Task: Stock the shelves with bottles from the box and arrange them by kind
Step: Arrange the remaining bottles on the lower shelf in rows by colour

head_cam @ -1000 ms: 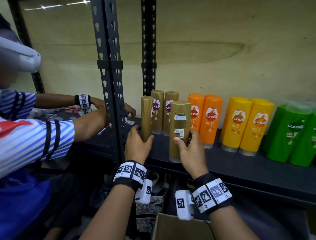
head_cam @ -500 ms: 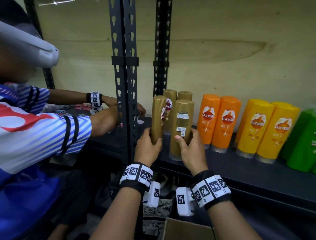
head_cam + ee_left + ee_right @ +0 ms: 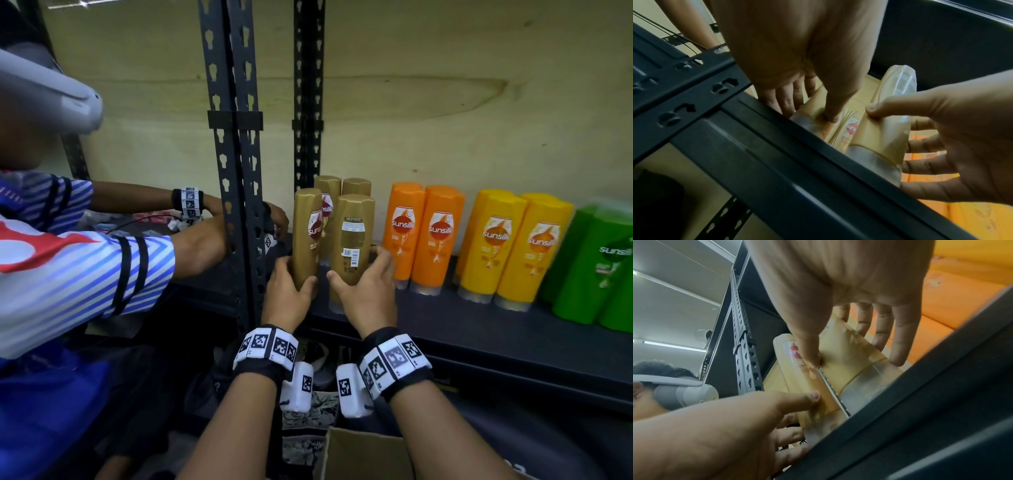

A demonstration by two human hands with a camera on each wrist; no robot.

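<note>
Where a second ago the left gold bottle [image 3: 306, 236] showed only its narrow edge, it now stands turned so its label is coming round to the front. The left hand [image 3: 287, 297] grips it low, thumb and fingers curled round. The right hand [image 3: 366, 291] grips the right gold bottle [image 3: 352, 240], whose back label faces out — it likely needs turning next. Both stand on the shelf [image 3: 479, 329] in front of two more gold bottles, left of the orange bottles [image 3: 423, 233].
</note>
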